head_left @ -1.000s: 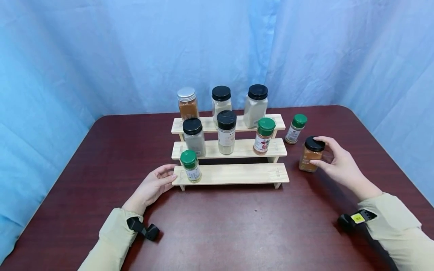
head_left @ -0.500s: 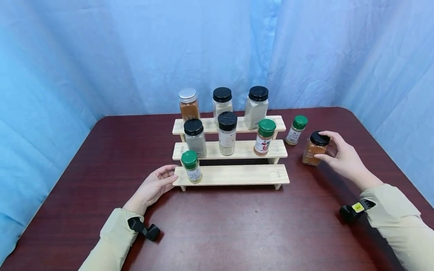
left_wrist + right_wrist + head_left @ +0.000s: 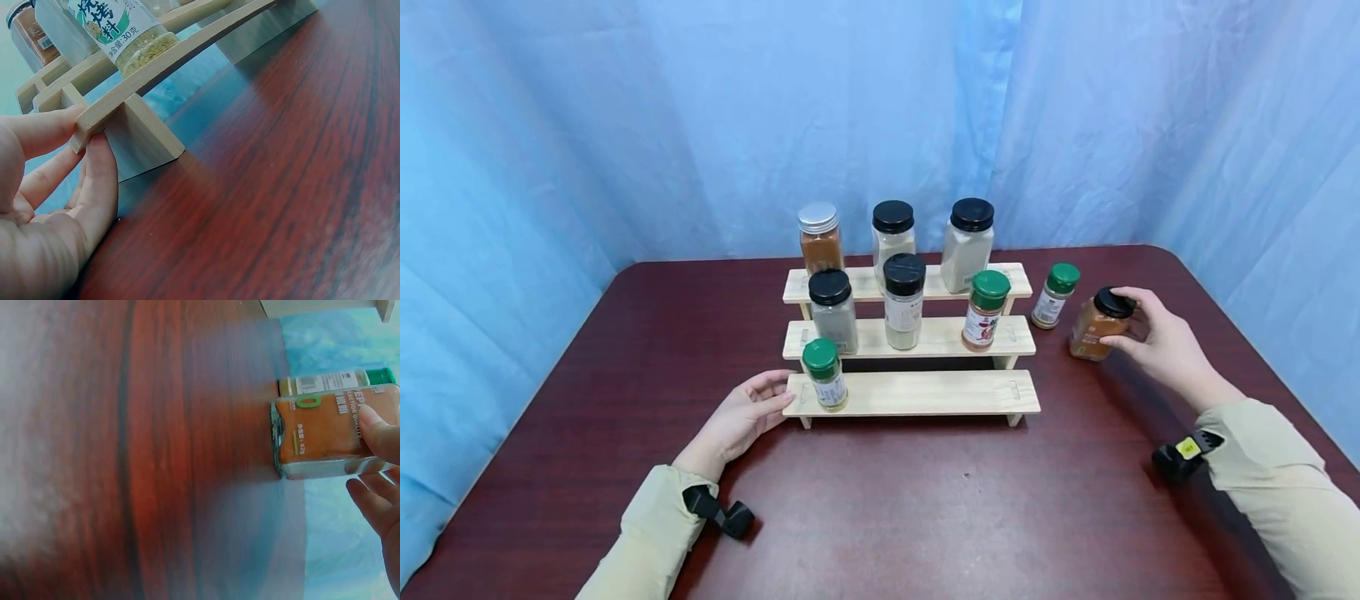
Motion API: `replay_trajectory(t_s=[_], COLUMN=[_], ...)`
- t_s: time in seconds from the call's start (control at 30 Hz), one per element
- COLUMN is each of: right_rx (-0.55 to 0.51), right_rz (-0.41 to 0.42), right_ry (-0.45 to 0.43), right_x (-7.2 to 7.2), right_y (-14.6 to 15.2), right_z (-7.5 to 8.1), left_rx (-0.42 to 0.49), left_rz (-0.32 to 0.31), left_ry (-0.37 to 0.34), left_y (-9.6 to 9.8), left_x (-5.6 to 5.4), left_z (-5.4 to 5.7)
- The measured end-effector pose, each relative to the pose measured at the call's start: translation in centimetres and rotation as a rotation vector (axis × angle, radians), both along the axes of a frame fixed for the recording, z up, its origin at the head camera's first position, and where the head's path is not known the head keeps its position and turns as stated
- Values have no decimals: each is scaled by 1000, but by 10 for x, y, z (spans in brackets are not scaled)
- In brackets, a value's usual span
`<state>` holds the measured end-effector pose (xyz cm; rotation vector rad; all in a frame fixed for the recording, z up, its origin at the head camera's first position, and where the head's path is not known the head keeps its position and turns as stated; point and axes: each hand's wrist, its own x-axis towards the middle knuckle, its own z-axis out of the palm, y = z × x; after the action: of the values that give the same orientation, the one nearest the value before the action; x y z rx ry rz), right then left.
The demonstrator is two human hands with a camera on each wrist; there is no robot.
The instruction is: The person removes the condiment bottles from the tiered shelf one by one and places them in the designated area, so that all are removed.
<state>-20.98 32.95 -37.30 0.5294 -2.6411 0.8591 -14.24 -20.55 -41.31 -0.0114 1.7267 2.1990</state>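
My left hand [image 3: 741,418] pinches the left end of the lowest step of a pale wooden three-step rack [image 3: 925,393], thumb above and a finger beneath, as the left wrist view shows. Near that hand, a green-lidded spice bottle [image 3: 827,390] with greenish-yellow contents stands on this step. On the right, my right hand [image 3: 1172,346] grips a square spice jar [image 3: 1092,335] of orange-brown powder, its thumb on the side and fingers at the black lid. The jar leans slightly; whether its base touches the table is hard to tell. Beside it stands another green-lidded bottle [image 3: 1049,304].
On the rack's middle step stand two black-lidded jars [image 3: 835,321] [image 3: 903,312] and a green-lidded bottle [image 3: 981,325]. The top step bears a silver-lidded jar [image 3: 822,248] and two black-lidded jars [image 3: 892,246] [image 3: 967,254]. Blue curtains [image 3: 715,125] surround the dark red table [image 3: 887,517].
My right hand has shifted the orange-brown spice jar a little right and back, with a slight lean. The left hand keeps its hold on the rack. The head view has tilted slightly.
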Motion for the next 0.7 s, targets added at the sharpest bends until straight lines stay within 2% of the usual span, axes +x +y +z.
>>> replay_trajectory(t_s=[0.2,0.43,0.7], right_rx=[55,90,95], right_rz=[-44,-38,-60], right_ry=[44,86,32], right_x=[-4,-16,-26], right_y=[1,5,6], right_z=[3,5,6], left_rx=[-23,-29,-26], left_rz=[-4,-4,-8], left_ry=[11,2,2], left_y=[-1,-1,0], left_x=[0,-1,0], left_z=[-1,-1,0])
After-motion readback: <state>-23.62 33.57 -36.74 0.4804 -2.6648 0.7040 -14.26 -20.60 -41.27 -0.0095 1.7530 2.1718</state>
